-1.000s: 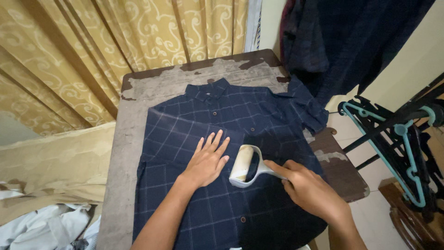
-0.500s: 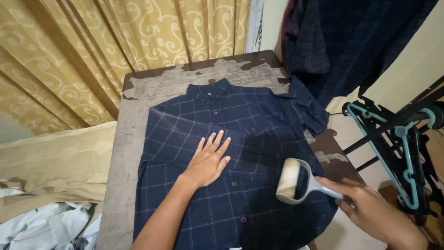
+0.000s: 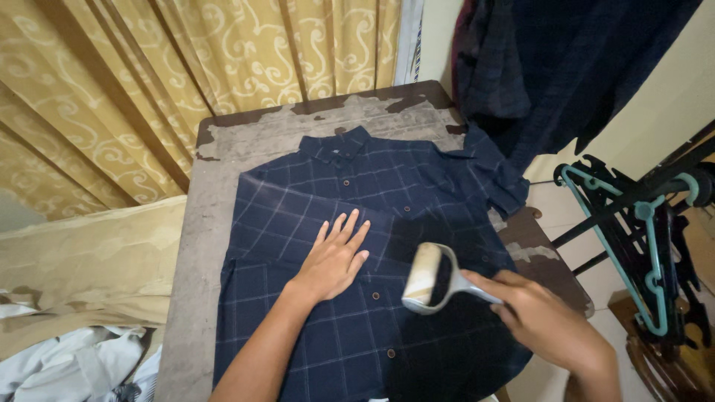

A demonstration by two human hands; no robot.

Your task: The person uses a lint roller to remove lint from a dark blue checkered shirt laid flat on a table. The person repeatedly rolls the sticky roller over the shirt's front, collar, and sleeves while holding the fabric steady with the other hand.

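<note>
Worn desk against gold curtains, bare along its far and left edges. One plaid shirt spread flat, buttoned. Left hand open, fingers spread, palm pressing shirt. Right hand clenched around one lint roller, roller on shirt's right side near desk edge. Hangers right.

You're in a home room | gold patterned curtains | worn wooden table | hanging clothes | teal hangers
</note>
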